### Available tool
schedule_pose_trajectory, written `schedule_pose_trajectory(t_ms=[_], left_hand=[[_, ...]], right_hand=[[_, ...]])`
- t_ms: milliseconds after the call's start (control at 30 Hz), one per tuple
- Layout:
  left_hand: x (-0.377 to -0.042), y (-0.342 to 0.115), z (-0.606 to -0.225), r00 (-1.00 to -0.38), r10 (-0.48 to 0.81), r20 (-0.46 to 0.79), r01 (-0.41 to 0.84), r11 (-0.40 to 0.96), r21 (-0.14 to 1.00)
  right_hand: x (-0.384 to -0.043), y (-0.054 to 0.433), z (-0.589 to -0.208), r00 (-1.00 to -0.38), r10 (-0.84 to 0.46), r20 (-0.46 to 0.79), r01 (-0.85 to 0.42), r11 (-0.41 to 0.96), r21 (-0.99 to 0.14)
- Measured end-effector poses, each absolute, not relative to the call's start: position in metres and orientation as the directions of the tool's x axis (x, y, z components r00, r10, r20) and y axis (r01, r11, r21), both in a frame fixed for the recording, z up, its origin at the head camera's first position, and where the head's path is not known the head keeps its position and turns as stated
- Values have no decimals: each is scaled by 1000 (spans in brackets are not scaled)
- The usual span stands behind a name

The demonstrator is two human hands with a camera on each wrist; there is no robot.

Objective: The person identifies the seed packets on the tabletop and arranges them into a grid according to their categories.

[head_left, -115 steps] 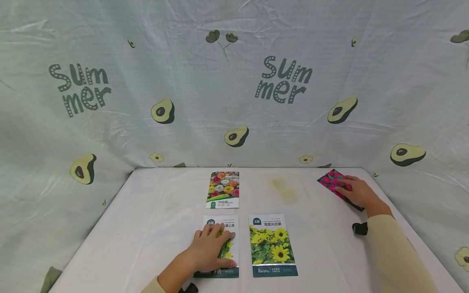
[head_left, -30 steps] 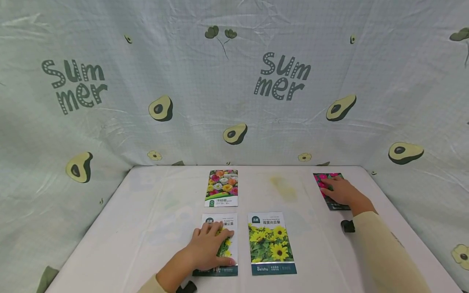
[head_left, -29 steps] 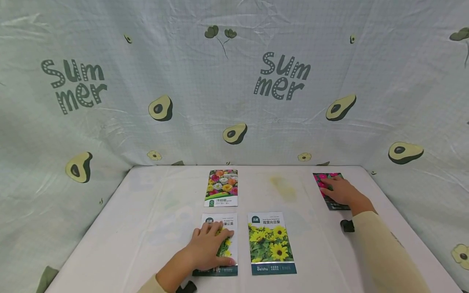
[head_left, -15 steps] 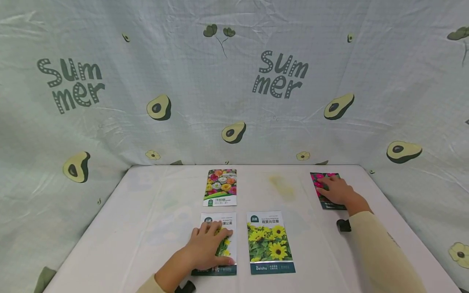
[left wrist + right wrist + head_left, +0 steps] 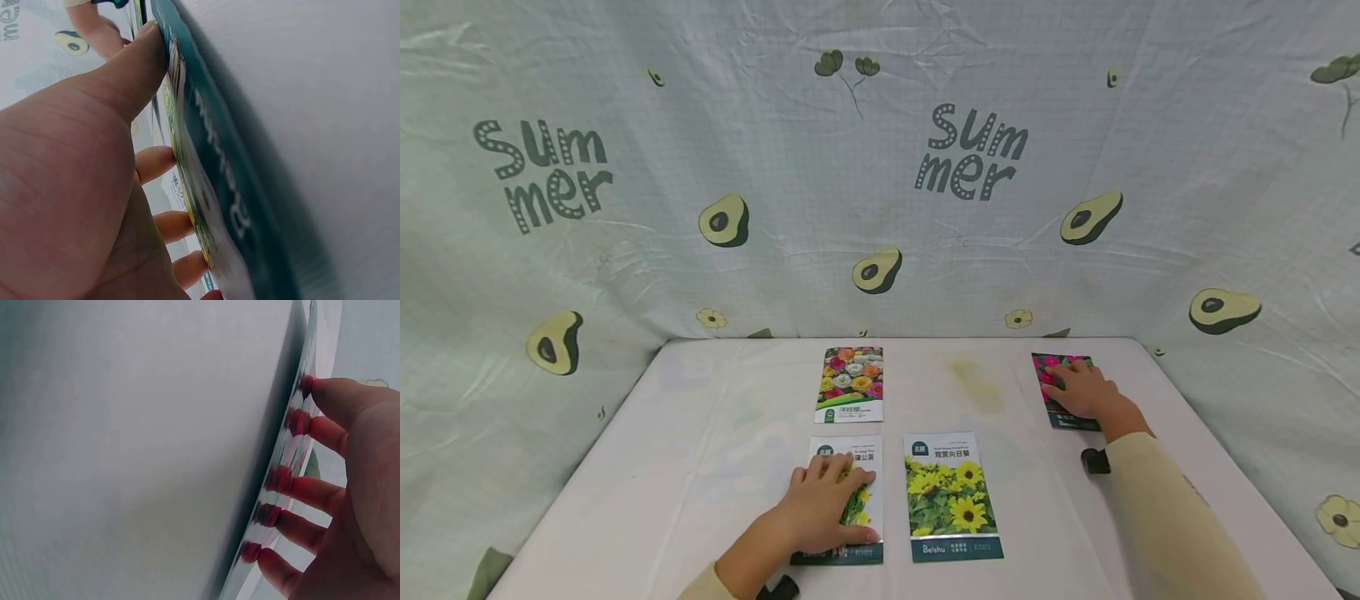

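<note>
My left hand (image 5: 827, 506) rests spread over a seed packet with yellow flowers (image 5: 868, 450), covering much of its front. In the left wrist view, the thumb and fingertips touch the face of that packet (image 5: 212, 162). At the far right, fingertips of my right hand (image 5: 1086, 394) press on a seed packet with pink flowers (image 5: 1048, 362), which lies flat on the table. The right wrist view shows all the fingertips of that hand (image 5: 369, 481) touching the shiny packet (image 5: 290, 447). Beside the left hand lies a sunflower seed packet (image 5: 952, 497), untouched.
A seed packet with mixed colourful flowers (image 5: 852, 385) lies toward the back of the white table (image 5: 700, 467). Behind the table's rear edge hangs a pale cloth (image 5: 790, 167) printed with avocados.
My right hand has slid the pink-flower packet leftward and turned it from a diagonal to a nearly straight position. The left hand stays on its packet; the head view has shifted slightly.
</note>
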State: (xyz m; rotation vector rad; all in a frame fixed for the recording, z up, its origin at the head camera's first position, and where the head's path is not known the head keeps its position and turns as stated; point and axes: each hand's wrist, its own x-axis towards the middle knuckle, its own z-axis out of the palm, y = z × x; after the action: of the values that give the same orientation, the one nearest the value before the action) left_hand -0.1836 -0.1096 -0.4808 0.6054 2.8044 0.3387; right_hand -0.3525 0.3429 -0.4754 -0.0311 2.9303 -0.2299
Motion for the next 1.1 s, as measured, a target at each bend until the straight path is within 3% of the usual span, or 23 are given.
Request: schedule_pose_trajectory(t_ms=[1100], left_hand=[[-182, -109, -478, -880, 433, -196, 369, 882, 294]], right_hand=[[-345, 320, -472, -974, -28, -226, 9, 986, -165]])
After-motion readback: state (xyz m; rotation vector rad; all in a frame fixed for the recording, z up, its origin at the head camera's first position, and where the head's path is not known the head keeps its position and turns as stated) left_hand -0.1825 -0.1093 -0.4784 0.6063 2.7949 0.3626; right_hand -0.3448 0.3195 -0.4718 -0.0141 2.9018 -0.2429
